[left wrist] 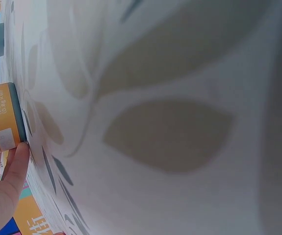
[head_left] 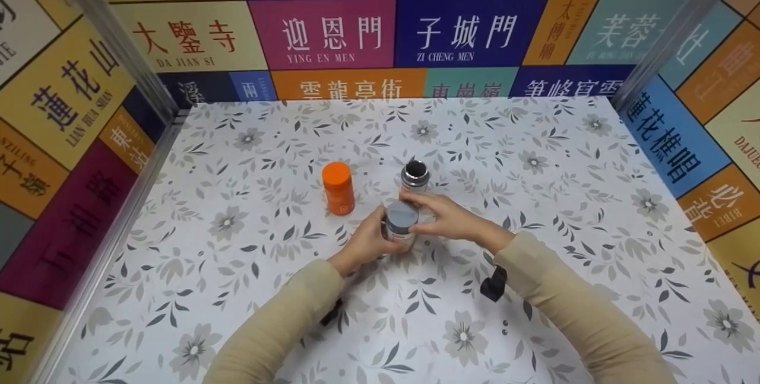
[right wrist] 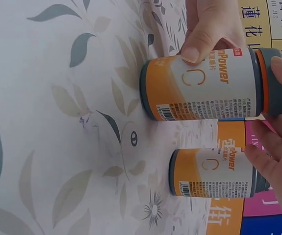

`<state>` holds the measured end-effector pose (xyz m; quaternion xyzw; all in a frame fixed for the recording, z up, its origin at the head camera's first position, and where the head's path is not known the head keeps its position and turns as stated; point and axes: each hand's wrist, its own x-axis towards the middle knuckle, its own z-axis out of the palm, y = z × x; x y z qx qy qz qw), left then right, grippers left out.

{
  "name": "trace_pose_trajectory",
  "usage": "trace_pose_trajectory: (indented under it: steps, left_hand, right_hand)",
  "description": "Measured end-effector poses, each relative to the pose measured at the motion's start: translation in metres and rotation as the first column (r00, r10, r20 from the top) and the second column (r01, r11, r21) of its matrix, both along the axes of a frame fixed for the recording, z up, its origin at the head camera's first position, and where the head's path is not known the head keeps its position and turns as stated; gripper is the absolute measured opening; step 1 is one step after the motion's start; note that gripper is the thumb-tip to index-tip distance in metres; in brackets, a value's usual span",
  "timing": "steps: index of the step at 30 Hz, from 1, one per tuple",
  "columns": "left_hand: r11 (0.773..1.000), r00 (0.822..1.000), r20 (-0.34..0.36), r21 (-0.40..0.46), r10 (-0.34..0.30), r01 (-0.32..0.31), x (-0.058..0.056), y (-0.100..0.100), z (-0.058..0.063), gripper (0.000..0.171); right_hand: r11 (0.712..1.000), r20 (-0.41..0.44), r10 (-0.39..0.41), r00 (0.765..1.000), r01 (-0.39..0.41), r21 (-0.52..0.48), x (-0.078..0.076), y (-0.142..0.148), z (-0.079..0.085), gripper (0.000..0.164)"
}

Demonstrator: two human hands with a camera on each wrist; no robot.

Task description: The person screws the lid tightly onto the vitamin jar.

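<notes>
Gripping mPower C bottle (right wrist: 202, 90) with curled left hand (head_left: 365, 238), right hand (head_left: 444, 218) pinching grey cap (head_left: 402, 215); wide twist might topple nearby uncapped bottle (right wrist: 209, 172).

A: Where is focus lost?
B: Left wrist view: the tablecloth (left wrist: 131, 196) blurs at centre, dimming toward 3 o'clock.
A: And glare?
B: Head view: pale haze veils the wall (head_left: 635, 31) at 2 o'clock.

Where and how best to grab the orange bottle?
Probably round the body of the orange bottle, below its cap, from the left: it stands upright and roughly cylindrical, its left side unobstructed, while the left hand and grey-capped bottle are to its near right.
</notes>
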<state>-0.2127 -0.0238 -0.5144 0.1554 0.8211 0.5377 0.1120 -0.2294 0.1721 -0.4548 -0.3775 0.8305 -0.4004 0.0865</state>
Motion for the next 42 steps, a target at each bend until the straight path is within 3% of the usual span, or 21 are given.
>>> trace_pose_trajectory:
  steps: [4,12,16,20,24,26,30,32,38,42]
  left_hand:
    - [1.0,1.0,-0.013,-0.013,0.001,-0.001,0.0,0.0,0.0,0.066]
    - [0.999,1.0,0.013,-0.031,0.012,-0.012,0.001,-0.001,0.003,0.062]
    - [0.999,0.999,0.033,-0.029,0.02,-0.019,0.001,-0.001,0.004,0.064]
    - [1.0,0.999,0.049,-0.014,0.022,-0.021,0.0,0.0,0.004,0.066]
    - [1.0,0.998,0.06,0.0,0.013,-0.013,0.0,0.001,0.004,0.067]
    - [1.0,0.997,0.071,-0.001,0.015,-0.015,-0.001,0.001,0.005,0.067]
    - [1.0,0.995,0.093,0.001,0.022,-0.022,-0.001,0.0,0.005,0.066]
    - [1.0,0.995,0.095,0.005,0.022,-0.022,-0.001,0.0,0.004,0.068]
    - [1.0,0.998,0.054,-0.001,0.015,-0.015,0.0,0.0,0.002,0.067]
    - [1.0,0.999,0.025,-0.024,0.02,-0.02,0.001,0.001,0.002,0.063]
  right_hand:
    - [0.999,-0.053,-0.038,0.998,0.038,0.007,0.0,-0.003,-0.004,0.058]
    - [0.983,-0.001,-0.181,0.983,0.181,-0.013,0.004,-0.012,-0.005,0.052]
    - [0.975,-0.018,-0.223,0.975,0.223,-0.009,0.007,-0.014,-0.005,0.052]
    - [0.982,-0.017,-0.187,0.982,0.188,0.008,0.008,-0.012,-0.003,0.062]
    - [0.996,0.079,-0.083,0.993,0.082,0.023,0.005,-0.003,0.003,0.081]
    - [0.999,0.152,-0.038,0.988,0.035,0.027,0.004,0.001,0.007,0.08]
    - [0.999,0.239,-0.017,0.971,0.005,0.052,0.003,0.007,0.011,0.063]
    - [0.998,0.217,-0.017,0.976,0.002,0.068,0.002,0.007,0.011,0.06]
    - [0.999,0.017,0.007,1.0,-0.008,0.033,-0.001,0.003,0.0,0.058]
    - [0.998,-0.009,-0.063,0.998,0.063,-0.003,0.001,-0.001,-0.006,0.054]
